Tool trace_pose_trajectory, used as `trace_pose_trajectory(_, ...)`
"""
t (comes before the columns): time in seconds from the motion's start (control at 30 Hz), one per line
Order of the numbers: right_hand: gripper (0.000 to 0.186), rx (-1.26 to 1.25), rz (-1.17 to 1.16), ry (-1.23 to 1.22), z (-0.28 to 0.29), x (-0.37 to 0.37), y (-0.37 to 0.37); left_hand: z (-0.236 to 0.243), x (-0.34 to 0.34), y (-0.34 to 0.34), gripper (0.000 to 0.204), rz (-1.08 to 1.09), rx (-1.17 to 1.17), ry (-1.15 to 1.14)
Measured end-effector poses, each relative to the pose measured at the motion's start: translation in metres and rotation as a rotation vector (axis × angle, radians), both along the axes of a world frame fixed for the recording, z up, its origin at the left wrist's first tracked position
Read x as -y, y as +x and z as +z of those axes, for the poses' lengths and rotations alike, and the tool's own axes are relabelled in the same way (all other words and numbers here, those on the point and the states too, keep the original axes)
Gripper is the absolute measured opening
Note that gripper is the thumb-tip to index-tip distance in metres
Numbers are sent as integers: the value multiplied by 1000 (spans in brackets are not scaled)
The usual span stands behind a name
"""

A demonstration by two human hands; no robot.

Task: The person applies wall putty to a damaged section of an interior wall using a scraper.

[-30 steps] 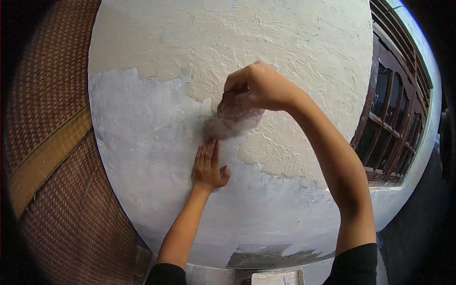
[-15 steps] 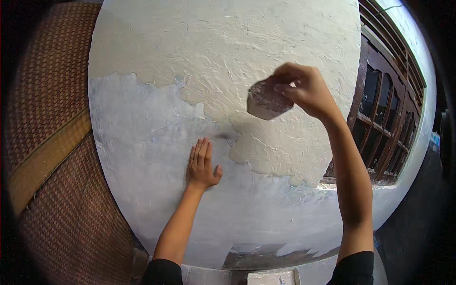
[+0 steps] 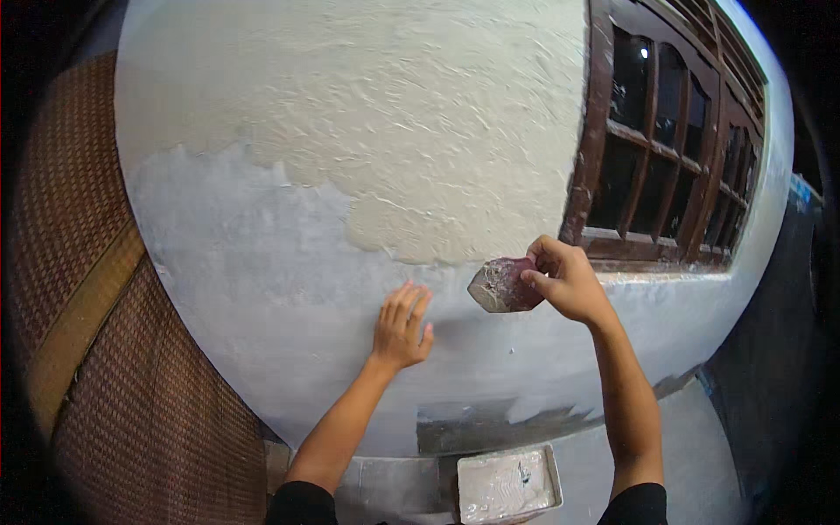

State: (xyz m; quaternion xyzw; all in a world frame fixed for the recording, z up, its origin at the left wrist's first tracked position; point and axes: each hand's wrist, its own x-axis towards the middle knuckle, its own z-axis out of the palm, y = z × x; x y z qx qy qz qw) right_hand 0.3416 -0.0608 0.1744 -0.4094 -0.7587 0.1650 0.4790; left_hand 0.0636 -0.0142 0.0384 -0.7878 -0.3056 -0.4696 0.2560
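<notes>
My right hand [image 3: 567,284] pinches a flat, pointed maroon scraper [image 3: 497,287], smeared with pale putty, just in front of the wall below the window's left corner. My left hand [image 3: 402,325] is open, fingers loosely spread over the bare grey part of the wall [image 3: 236,280]; whether its fingertips touch is hard to tell. Above both hands, cream textured coating [image 3: 420,122] covers the upper wall with a ragged lower edge. Below them, a rectangular container [image 3: 507,481] of creamy putty sits on the floor at the wall's foot.
A dark wooden window [image 3: 665,140] with paned shutters is set in the wall at the right. At the left stand woven mat panels [image 3: 166,367] crossed by a plank [image 3: 87,315]. A grey floor [image 3: 647,437] runs along the wall's base.
My right hand has carried the scraper downward from the coated area. My left hand's fingers have loosened and shifted rightward. The view has turned, showing more of the window and container.
</notes>
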Motion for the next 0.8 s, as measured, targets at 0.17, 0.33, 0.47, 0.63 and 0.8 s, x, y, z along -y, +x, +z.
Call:
trace_pose_trajectory(0.17, 13, -372, 89, -296, -77, 18, 47, -42, 28, 54, 50, -127, -92, -151)
trace_pose_trajectory(0.33, 11, -619, -39, -488, -154, 43, 81, -89, 57, 92, 43, -271, -85, -438)
trace_pose_trajectory(0.47, 10, -810, -91, -603, -208, 60, 95, -123, 73, 117, 40, -301, -110, -505)
trace_pose_trajectory(0.63, 10, -940, -190, -707, -259, 79, 104, -159, 86, 140, 35, -269, -159, -665)
trace_pose_trajectory(0.8, 11, -1075, -338, -717, -338, 88, 117, -204, 89, 151, 35, -276, -196, -819)
